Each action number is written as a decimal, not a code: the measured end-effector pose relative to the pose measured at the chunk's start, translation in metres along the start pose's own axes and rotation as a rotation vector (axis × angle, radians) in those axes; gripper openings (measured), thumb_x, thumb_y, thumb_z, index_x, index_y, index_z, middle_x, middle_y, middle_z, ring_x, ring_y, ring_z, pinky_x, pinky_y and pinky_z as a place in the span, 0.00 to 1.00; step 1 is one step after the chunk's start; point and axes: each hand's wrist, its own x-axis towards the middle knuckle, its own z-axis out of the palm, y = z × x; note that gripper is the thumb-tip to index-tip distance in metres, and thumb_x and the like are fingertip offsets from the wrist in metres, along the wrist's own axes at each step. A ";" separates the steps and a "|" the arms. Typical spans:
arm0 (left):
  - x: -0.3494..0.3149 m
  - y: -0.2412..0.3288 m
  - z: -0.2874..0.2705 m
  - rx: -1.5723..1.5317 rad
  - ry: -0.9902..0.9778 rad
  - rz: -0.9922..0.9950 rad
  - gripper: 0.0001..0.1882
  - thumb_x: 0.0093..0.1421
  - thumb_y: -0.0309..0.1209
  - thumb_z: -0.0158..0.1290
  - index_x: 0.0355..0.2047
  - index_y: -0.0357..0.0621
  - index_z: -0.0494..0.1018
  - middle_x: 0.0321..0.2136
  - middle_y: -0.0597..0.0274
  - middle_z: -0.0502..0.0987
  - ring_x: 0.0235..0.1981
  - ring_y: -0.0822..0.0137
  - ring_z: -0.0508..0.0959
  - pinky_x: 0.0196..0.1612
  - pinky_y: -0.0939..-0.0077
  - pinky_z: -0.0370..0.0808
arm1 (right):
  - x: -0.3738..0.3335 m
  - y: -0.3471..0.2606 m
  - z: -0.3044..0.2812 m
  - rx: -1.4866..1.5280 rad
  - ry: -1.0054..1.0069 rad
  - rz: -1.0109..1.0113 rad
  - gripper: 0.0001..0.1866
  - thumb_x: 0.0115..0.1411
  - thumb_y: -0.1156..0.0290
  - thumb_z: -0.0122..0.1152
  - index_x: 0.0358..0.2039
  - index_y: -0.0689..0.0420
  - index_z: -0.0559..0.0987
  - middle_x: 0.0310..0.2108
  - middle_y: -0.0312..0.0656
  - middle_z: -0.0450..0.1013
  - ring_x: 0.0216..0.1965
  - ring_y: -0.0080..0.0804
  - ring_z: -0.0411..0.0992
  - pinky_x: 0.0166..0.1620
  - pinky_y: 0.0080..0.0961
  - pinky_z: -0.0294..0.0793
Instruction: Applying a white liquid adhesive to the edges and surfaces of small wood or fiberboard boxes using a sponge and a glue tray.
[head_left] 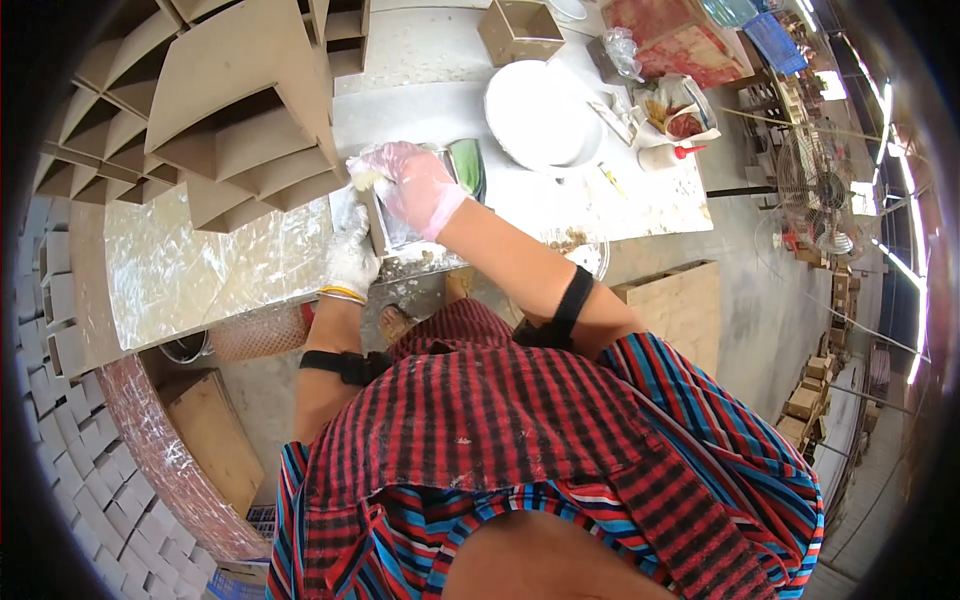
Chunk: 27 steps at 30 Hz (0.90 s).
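Note:
My left hand (350,255), in a white knit glove, is closed on the left side of a small brown open box (378,222) at the table's near edge. My right hand (412,190) wears a thin pinkish see-through glove and reaches over that box. Its fingers are pinched around a small pale piece at the box's far left corner; the kind of piece I cannot make out. Just right of this hand stands a dark-rimmed piece with a green face (467,168), partly hidden by the hand.
Stacked brown compartment boxes (240,90) rise at the left. On the white-smeared table (650,205) stand a large white basin (545,115), a white bottle with a red nozzle (665,156) and a small open box (520,32). A fan (815,190) stands farther right.

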 end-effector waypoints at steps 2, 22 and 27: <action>0.004 -0.001 -0.008 -0.007 0.014 0.003 0.24 0.57 0.28 0.52 0.54 0.45 0.62 0.48 0.62 0.69 0.48 0.64 0.69 0.50 0.68 0.68 | -0.007 0.005 0.001 -0.068 -0.178 -0.034 0.12 0.51 0.81 0.53 0.36 0.56 0.78 0.37 0.40 0.75 0.41 0.32 0.73 0.47 0.23 0.70; -0.001 0.002 0.008 0.054 -0.057 -0.022 0.24 0.59 0.31 0.49 0.55 0.46 0.60 0.48 0.63 0.69 0.47 0.65 0.70 0.49 0.69 0.70 | -0.048 -0.004 -0.068 0.086 -0.504 0.055 0.14 0.45 0.80 0.53 0.35 0.55 0.77 0.41 0.43 0.71 0.45 0.43 0.66 0.50 0.33 0.66; -0.002 0.002 0.003 0.008 -0.036 -0.025 0.25 0.57 0.31 0.52 0.55 0.44 0.61 0.50 0.63 0.68 0.50 0.64 0.68 0.52 0.67 0.68 | -0.002 0.025 -0.075 -0.383 -0.090 -0.366 0.20 0.41 0.82 0.54 0.38 0.56 0.77 0.42 0.41 0.71 0.48 0.38 0.66 0.53 0.30 0.65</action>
